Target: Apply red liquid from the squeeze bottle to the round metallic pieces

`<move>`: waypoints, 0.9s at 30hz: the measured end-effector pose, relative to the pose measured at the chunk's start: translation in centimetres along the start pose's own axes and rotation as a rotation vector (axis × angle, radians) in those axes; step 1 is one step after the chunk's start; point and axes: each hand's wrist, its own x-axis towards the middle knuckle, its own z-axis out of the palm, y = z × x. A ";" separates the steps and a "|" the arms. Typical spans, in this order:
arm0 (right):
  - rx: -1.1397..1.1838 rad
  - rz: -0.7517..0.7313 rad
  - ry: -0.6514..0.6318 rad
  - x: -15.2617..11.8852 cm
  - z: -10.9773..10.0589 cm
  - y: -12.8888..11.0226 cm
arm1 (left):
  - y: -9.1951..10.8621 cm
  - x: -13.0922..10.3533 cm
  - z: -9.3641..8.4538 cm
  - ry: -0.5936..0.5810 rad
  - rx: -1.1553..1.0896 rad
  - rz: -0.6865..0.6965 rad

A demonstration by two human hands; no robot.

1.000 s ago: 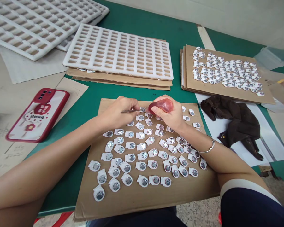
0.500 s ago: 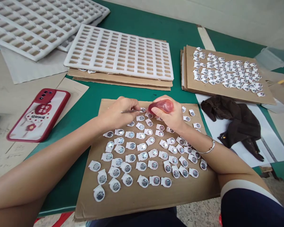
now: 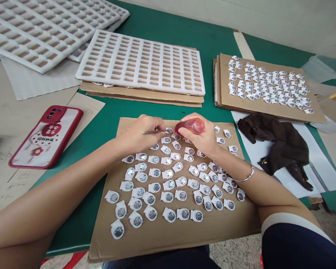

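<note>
My left hand (image 3: 141,132) pinches thin metal tweezers (image 3: 151,132) near the far edge of a brown cardboard sheet (image 3: 173,239). By its fingertips is a small white piece with a round metal disc (image 3: 169,130). My right hand (image 3: 204,140) is wrapped round a soft, translucent red squeeze bottle (image 3: 194,126), its rounded end toward my wrist and its other end pointing left at that piece. The bottle's tip is too small to make out. Rows of similar white pieces with silver discs (image 3: 167,174) lie on the sheet below both hands.
A white foam grid tray (image 3: 144,61) rests on cardboard at the back; more trays (image 3: 44,33) lie far left. A red-edged phone (image 3: 46,136) is at left. To the right are a cardboard stack with more pieces (image 3: 268,106) and dark brown cloth (image 3: 280,145).
Hardly anything differs. Both hands keep their place and grip, with the red bottle shifted very slightly left.
</note>
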 end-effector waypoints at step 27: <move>0.644 0.265 0.102 5.0 -5.9 -5.2 | 1.3 -3.2 -0.8 0.178 -0.173 -0.105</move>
